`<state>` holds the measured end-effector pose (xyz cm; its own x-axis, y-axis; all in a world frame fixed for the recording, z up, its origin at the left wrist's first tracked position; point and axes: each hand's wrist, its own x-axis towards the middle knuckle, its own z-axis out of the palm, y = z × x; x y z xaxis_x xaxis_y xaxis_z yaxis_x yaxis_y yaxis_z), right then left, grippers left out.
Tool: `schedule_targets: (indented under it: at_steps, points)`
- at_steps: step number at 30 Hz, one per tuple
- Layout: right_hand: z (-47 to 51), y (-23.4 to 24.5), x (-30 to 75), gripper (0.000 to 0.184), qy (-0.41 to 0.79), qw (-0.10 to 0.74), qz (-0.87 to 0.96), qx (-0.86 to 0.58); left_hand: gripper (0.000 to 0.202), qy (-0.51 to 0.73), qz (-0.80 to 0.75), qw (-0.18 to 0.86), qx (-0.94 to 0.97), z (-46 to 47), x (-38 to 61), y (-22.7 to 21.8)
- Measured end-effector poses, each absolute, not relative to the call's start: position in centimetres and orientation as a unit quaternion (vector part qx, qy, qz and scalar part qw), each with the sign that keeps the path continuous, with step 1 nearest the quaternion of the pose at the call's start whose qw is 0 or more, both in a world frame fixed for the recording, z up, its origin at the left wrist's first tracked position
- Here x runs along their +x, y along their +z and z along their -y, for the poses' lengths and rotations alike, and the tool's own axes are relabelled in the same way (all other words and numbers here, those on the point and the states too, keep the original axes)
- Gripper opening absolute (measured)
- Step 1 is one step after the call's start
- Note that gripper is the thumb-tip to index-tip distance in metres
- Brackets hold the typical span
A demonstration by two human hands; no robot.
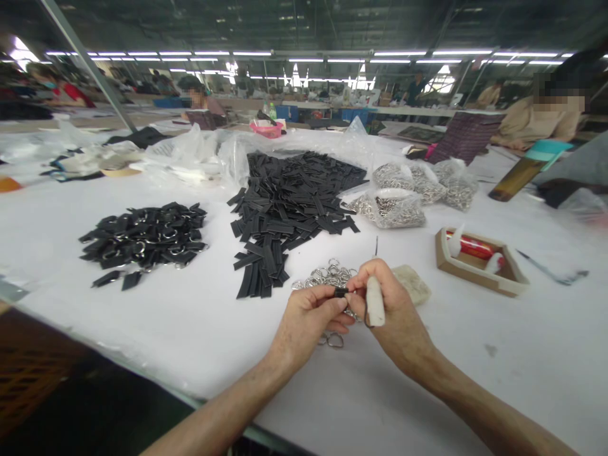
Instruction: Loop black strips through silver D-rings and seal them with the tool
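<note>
A short, narrow black strip, perhaps folded, sits right between the two hands, above loose silver metal rings. The left hand pinches one end between thumb and fingers; the right hand has its fingertips closed at the other, while a blunt pale handle is tucked in that same hand. From here I can't tell whether a ring is already in the strip.

Off to the left lies a heap of black pieces with silver rings in them, which I'd take for the finished ones. Plenty seems left: the large mound of flat black strips ahead looks bigger than that heap, and clear plastic bags full of metal rings stand beyond. Nearer, to the right, is an open brown cardboard box holding a red tube.
</note>
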<state>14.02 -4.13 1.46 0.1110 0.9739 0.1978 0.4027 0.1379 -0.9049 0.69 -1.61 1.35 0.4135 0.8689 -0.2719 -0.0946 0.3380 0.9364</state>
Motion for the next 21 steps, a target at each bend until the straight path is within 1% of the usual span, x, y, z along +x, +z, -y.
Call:
schedule_targets:
  at_steps: [15, 21]
  points:
    - [4.3, 1.4, 14.0, 0.016, 0.314, 0.458, 0.587, -0.59, 0.016, 0.343, -0.442, 0.699, 0.445, 1.4, 0.6, 1.2]
    - [4.6, 3.5, 15.0, 0.011, 0.293, 0.443, 0.594, -0.604, 0.014, 0.356, -0.452, 0.7, 0.425, 1.2, 0.4, 1.0]
